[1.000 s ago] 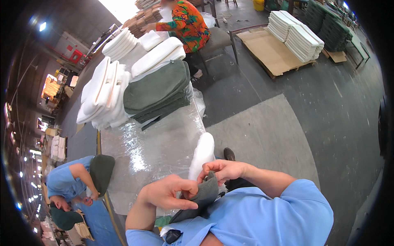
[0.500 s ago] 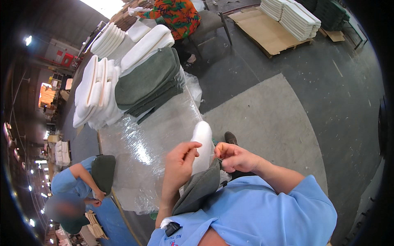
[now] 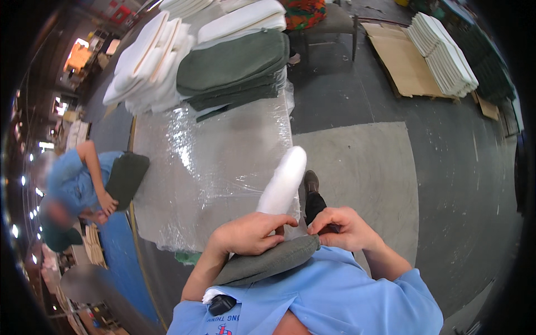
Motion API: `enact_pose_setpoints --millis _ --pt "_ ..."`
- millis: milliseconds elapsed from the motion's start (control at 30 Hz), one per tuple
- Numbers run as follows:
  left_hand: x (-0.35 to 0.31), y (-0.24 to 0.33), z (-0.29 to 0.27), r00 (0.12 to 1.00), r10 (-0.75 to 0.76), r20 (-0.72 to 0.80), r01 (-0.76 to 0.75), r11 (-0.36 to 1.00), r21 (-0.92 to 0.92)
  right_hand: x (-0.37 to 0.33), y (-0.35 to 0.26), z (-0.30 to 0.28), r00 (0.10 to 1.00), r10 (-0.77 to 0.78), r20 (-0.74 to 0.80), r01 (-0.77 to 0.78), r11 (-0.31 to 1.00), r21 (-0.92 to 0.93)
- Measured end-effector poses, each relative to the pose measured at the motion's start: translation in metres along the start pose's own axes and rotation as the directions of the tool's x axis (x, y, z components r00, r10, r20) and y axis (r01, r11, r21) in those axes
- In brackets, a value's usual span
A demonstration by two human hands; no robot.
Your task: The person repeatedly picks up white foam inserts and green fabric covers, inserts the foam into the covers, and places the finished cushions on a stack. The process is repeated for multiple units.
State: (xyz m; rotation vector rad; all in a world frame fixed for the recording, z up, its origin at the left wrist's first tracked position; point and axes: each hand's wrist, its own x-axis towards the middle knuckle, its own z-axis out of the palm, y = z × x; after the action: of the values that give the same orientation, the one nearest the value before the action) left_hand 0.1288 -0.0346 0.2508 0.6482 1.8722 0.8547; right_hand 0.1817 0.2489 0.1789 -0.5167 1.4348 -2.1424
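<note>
Presently a soft, grey-green, fabric-covered cushion with a rounded edge (image 3: pixel 268 259) lies slantwise against the front of the person's light-blue shirt (image 3: pixel 357 296), short of the near edge of the grey counter under clear, glossy plastic film (image 3: pixel 218 156). The left hand (image 3: pixel 251 231) sits at the cushion's upper edge, its fingers bent, with a gap between forefinger and thumb; whether they grip the cloth or something fine cannot be told. The right hand (image 3: pixel 349 226) is at the cushion's right-hand corner, forefinger and thumb nearly meeting; whether anything is pinched there is too small to make out.

Just beyond the left hand, a long, white, round-ended padded piece (image 3: pixel 285 178) leans along the counter's right edge, its lower end hidden. Farther up stand a pile of grey-green fabric cushions (image 3: pixel 234 61) and a pile of thick white pads (image 3: pixel 145 61).

As a judgement, the cushion could slide down off the shirt if both hands eased away together, since no other support shows. The white piece seems liable to tip over the counter's edge if the left wrist nudged it. A hard tug at the corner could pucker or strain the cloth.
</note>
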Motion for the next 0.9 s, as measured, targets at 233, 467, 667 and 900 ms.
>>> enact_pose_setpoints --millis 233,467,667,900 --pt "-0.029 0.007 0.01 0.999 -0.034 -0.007 0.034 0.991 0.129 0.004 -0.015 0.008 0.985 -0.152 0.084 0.174 0.871 -0.46" --pt "-0.061 0.001 0.054 0.957 0.095 -0.273 -0.095 0.995 0.014 0.005 -0.015 0.018 0.955 -0.276 0.106 0.292 0.828 -0.478" --pt "-0.081 -0.001 0.056 0.885 -0.05 -0.462 0.042 0.999 -0.028 0.011 -0.014 0.024 0.936 -0.269 0.225 0.347 0.809 -0.475" --pt "-0.094 0.006 0.046 0.919 -0.101 -0.38 0.217 0.936 0.277 0.01 -0.016 0.027 0.926 -0.287 0.243 0.373 0.787 -0.492"
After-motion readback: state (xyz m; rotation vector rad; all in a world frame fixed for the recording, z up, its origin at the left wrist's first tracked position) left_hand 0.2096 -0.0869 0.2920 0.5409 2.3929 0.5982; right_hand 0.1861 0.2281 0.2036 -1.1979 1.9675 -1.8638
